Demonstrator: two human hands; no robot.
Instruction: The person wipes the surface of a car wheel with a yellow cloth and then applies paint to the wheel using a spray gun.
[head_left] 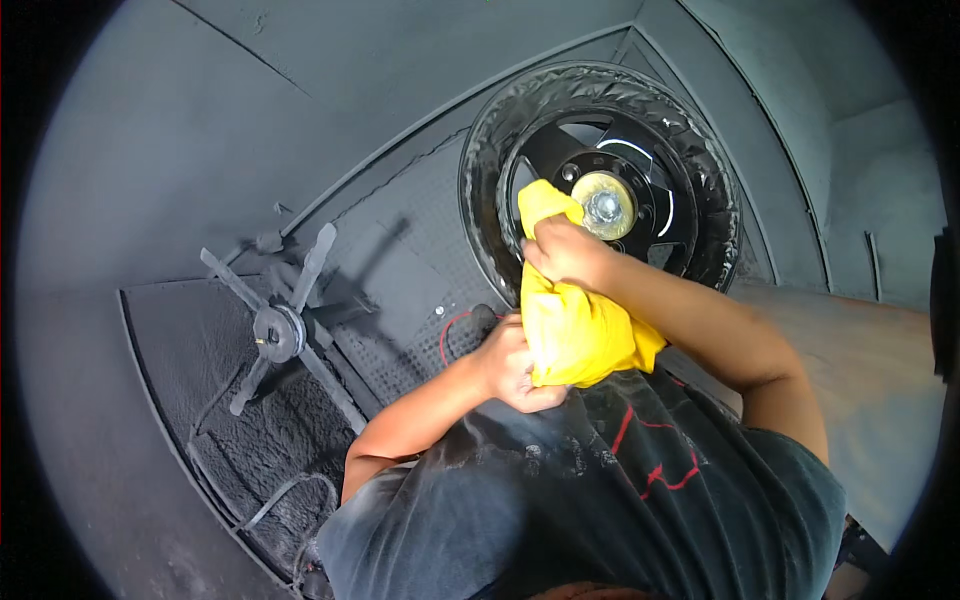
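A bright yellow cloth (580, 335) is bunched up in front of my chest, gripped by both hands. My left hand (515, 368) is closed on its lower left edge. Higher up, my right hand (568, 252) is closed around its upper part, with one end (545, 200) sticking out above the fist. Just beyond the hands is a glossy black wheel rim (535, 150), its outer barrel covered in crinkled dark wrapping (700, 150). A yellowish round piece with a shiny middle (606, 203) sits at the hub. The cloth overlaps the near left part of the wheel in view.
To the left stands a grey, coated stand with several arms around a round hub (280, 334). A thin red cord (447, 335) lies by a dark lump near my left wrist. Grey walls (380, 70) enclose the far side; a pale brownish surface (850, 370) is at right.
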